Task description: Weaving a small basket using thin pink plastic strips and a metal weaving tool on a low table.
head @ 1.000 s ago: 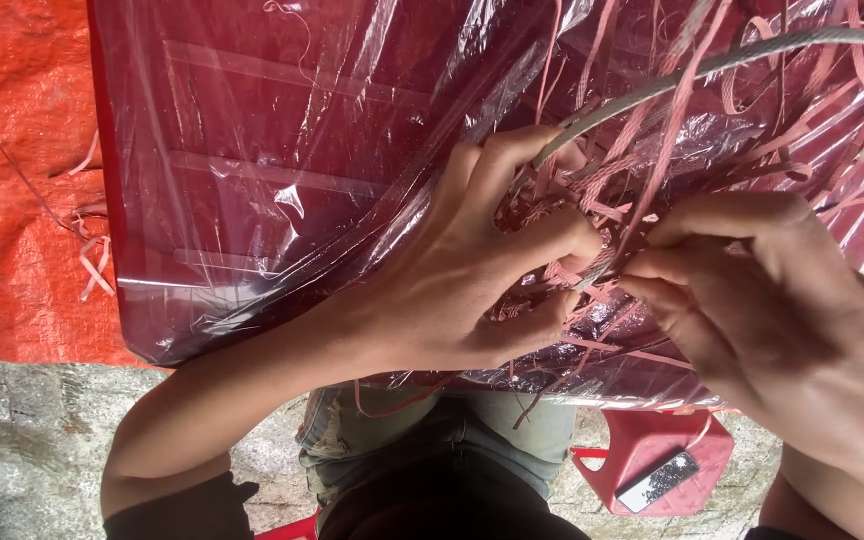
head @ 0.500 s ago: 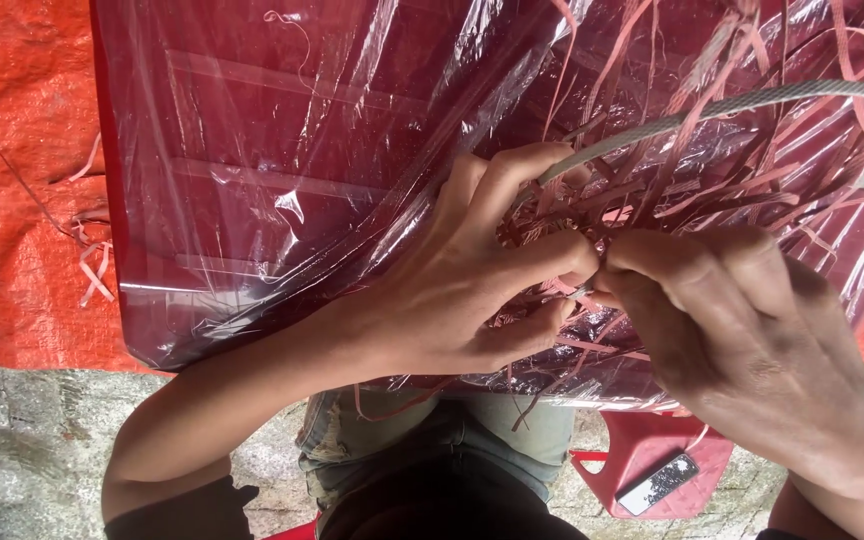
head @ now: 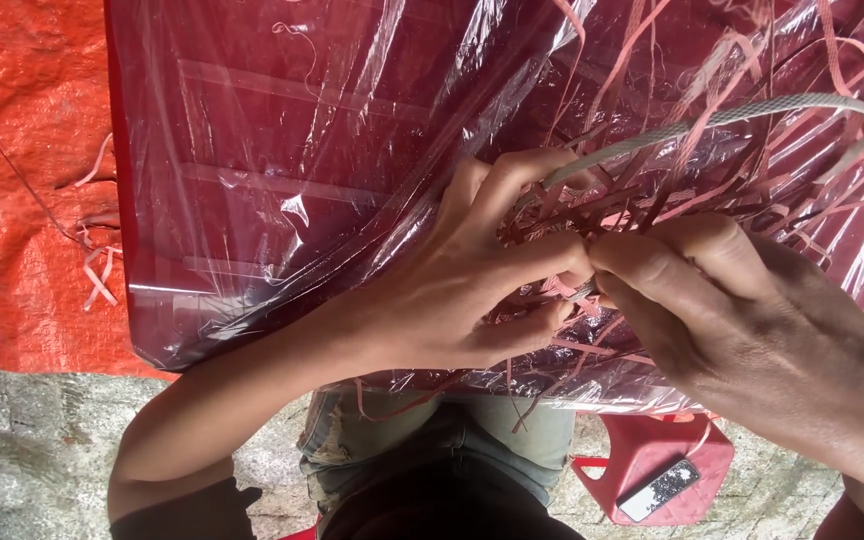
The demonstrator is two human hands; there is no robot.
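A red board wrapped in clear plastic film [head: 282,190] lies across my lap. On its right half sits a tangle of thin pink strips [head: 672,150]. A grey-white woven cord [head: 752,115] arcs over the strips from the right edge down toward my fingers. My left hand [head: 472,290] rests on the film, its fingers pinched on strips and the cord's near end. My right hand [head: 742,320] meets it from the right, thumb and forefinger pinched on the same spot. What lies exactly between the fingertips is hidden.
An orange tarp [head: 22,200] covers the ground at left, with a few loose pink strips [head: 97,250] on it. Rough grey stone [head: 32,450] shows below. A small red stool [head: 652,470] carrying a dark phone [head: 660,488] stands at lower right, beside my knees.
My right hand has slid slightly right and down, and the cord's loop has opened wider to the right. My left hand stays pinched at the same place.
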